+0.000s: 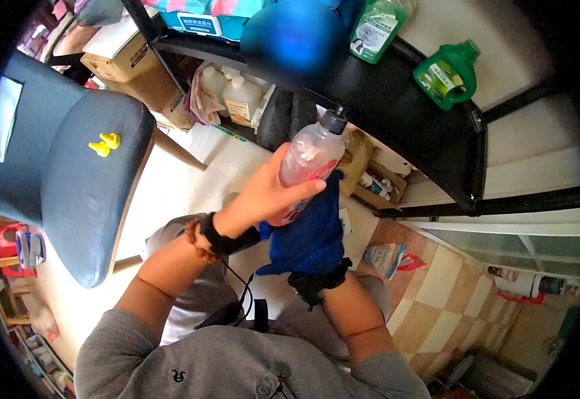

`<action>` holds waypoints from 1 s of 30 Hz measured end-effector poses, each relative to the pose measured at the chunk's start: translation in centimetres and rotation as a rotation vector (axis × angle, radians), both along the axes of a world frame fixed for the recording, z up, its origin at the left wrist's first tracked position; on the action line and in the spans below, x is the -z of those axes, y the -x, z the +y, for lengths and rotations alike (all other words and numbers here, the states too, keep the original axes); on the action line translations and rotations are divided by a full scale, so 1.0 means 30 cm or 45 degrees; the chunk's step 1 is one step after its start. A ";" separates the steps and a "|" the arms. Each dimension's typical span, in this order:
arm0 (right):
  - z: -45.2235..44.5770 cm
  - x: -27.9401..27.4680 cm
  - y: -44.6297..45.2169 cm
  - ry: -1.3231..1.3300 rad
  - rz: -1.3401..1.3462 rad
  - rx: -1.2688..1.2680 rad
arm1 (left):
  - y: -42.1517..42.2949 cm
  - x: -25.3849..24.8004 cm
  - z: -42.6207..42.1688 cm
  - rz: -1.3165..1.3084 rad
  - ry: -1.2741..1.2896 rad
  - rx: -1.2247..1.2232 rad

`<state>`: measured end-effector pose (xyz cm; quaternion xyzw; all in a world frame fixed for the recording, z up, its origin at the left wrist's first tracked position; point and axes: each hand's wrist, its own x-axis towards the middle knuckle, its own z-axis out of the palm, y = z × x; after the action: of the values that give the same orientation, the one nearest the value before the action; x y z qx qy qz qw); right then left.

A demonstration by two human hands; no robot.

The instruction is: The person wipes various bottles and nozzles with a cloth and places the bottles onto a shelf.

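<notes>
Left arm: the forearm reaches up and inward from a grey sleeve, a black band and a beaded bracelet (193, 241) at the wrist.
Left hand: clamped around the middle of a clear plastic bottle (314, 149), the thumb of this hand (267, 186) lying across the near side and the fingers wrapping behind.
Right arm: the forearm (353, 309) angles inward toward the lap, with a black wristband (318, 282) at the cuff of cloth.
Right hand: covered by a dark blue cloth (308, 241); whether its fingers are closed cannot be told.
Spacing: the cloth is just below the bottle and overlaps its base in view; contact is unclear.
Bottle: held over the lap, tilted, its black cap (334, 120) toward the shelf; pink-red print on the side, fill level unclear.
Black shelf (396, 113): carries a green handled jug (444, 74) and a green bottle with a white label (375, 32); contents cannot be made out.
Under the shelf: white bottles (241, 101) stand together at one end; an open cardboard carton (378, 199) holds small containers.
Chair seat (94, 189): two yellow nozzle-like pieces (104, 145) lie on it.
</notes>
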<state>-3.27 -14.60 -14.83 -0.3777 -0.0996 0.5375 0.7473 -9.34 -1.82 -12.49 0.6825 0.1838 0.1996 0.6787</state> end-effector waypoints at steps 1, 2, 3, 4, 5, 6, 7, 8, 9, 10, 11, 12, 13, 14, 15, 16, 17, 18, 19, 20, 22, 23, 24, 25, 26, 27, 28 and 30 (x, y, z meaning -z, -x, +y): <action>-0.045 -0.001 -0.033 0.073 0.153 0.004 | -0.008 0.005 -0.032 -0.078 0.012 -0.044; -0.060 0.007 -0.047 0.094 0.012 0.049 | -0.010 0.015 -0.065 -0.152 0.032 -0.087; -0.072 0.008 -0.060 0.124 -0.129 0.097 | -0.006 0.030 -0.093 -0.226 0.051 -0.133; -0.044 0.003 -0.087 0.096 -0.567 0.180 | -0.001 0.065 -0.115 -0.236 -0.048 -0.170; -0.015 -0.002 -0.114 0.068 -1.007 0.259 | 0.010 0.093 -0.140 -0.240 -0.031 -0.133; -0.022 0.019 -0.120 0.082 -1.246 0.246 | 0.017 0.093 -0.151 -0.171 0.201 -0.081; -0.030 0.039 -0.125 0.095 -1.483 0.252 | 0.022 0.103 -0.158 -0.164 0.307 -0.049; -0.070 0.110 -0.123 0.153 -1.520 0.167 | 0.026 0.113 -0.165 -0.155 0.413 -0.020; -0.067 0.090 -0.119 0.179 -1.652 0.175 | 0.024 0.129 -0.167 -0.211 0.393 -0.008; -0.062 0.069 -0.115 0.207 -1.784 0.189 | 0.022 0.141 -0.166 -0.269 0.373 0.004; -0.059 0.039 -0.123 0.205 -2.009 0.298 | 0.029 0.151 -0.162 -0.310 0.378 0.000; -0.036 -0.042 -0.126 0.200 -2.233 0.409 | 0.034 0.113 -0.151 -0.351 0.384 -0.005; -0.018 -0.068 -0.128 0.189 -2.328 0.453 | 0.039 0.082 -0.138 -0.394 0.391 -0.012; -0.001 -0.094 -0.129 0.179 -2.423 0.502 | 0.050 0.083 -0.116 -0.308 0.449 0.018; 0.013 -0.101 -0.128 0.151 -2.495 0.554 | 0.061 0.085 -0.094 -0.221 0.507 0.047; 0.012 -0.109 -0.131 0.145 -2.508 0.547 | 0.056 0.113 -0.077 -0.203 0.528 0.076; 0.005 -0.115 -0.137 0.133 -2.514 0.527 | 0.056 0.129 -0.067 -0.184 0.550 0.105; -0.007 -0.125 -0.149 0.141 -2.501 0.462 | 0.062 0.131 -0.078 -0.180 0.585 0.191; -0.024 -0.142 -0.168 0.164 -2.470 0.385 | 0.071 0.104 -0.093 -0.194 0.526 0.266; -0.039 -0.156 -0.187 0.189 -2.431 0.327 | 0.074 0.100 -0.108 -0.170 0.418 0.330; -0.065 -0.192 -0.215 0.262 -2.354 0.271 | 0.074 0.098 -0.118 -0.141 0.320 0.507; -0.069 -0.203 -0.222 0.310 -2.316 0.264 | 0.078 0.089 -0.121 -0.127 0.342 0.505; -0.069 -0.209 -0.221 0.359 -2.292 0.268 | 0.082 0.074 -0.121 -0.114 0.359 0.502; -0.067 -0.213 -0.216 0.408 -2.270 0.275 | 0.080 0.080 -0.119 -0.214 0.334 0.498; -0.062 -0.215 -0.211 0.455 -2.251 0.283 | 0.079 0.086 -0.117 -0.315 0.310 0.495; -0.056 -0.216 -0.201 0.490 -2.249 0.283 | 0.080 0.088 -0.072 -0.294 0.063 0.684; -0.058 -0.218 -0.197 0.528 -2.255 0.277 | 0.076 0.084 -0.071 -0.311 0.179 0.711; -0.065 -0.223 -0.198 0.592 -2.197 0.090 | 0.072 0.077 -0.084 -0.291 0.312 0.677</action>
<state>2.67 -16.54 -8.15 -0.7953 -0.5041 0.0496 0.3329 -11.51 -4.34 -14.79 0.5928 -0.0559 0.0668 0.8006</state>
